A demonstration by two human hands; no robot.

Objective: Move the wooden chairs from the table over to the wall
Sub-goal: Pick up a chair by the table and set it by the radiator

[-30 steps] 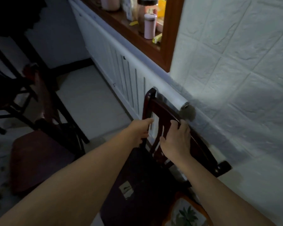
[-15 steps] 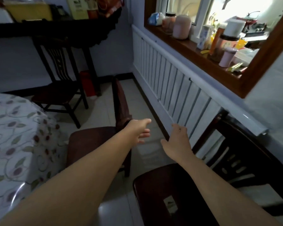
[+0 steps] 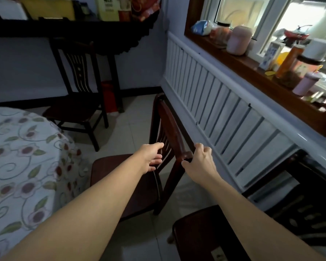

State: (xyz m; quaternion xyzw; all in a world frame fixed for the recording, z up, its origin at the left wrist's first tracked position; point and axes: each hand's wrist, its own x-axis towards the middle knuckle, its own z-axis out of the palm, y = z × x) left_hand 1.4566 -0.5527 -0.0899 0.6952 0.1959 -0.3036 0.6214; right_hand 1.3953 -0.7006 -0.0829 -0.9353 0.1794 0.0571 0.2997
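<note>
A dark wooden chair (image 3: pixel 169 125) stands in the middle, its seat tucked toward the round table (image 3: pixel 23 157) with the flowered cloth at the left. My right hand (image 3: pixel 198 159) grips the near end of its top rail. My left hand (image 3: pixel 151 157) is at the back slats with its fingers spread, touching or nearly touching them. A second wooden chair (image 3: pixel 211 234) stands at the lower right with its back against the white panelled wall (image 3: pixel 224 110). A third chair (image 3: pixel 77 87) stands at the far wall under a dark console table.
A wooden window sill (image 3: pixel 252 72) above the panelled wall carries several jars and bottles. A red container (image 3: pixel 109 97) sits on the floor by the console table's leg. Pale tiled floor (image 3: pixel 132 113) lies between the chairs and the wall.
My hands let go of the chair at the wall, my view swung left, and both hands reached the chair at the table. My right hand has closed on its top rail.
</note>
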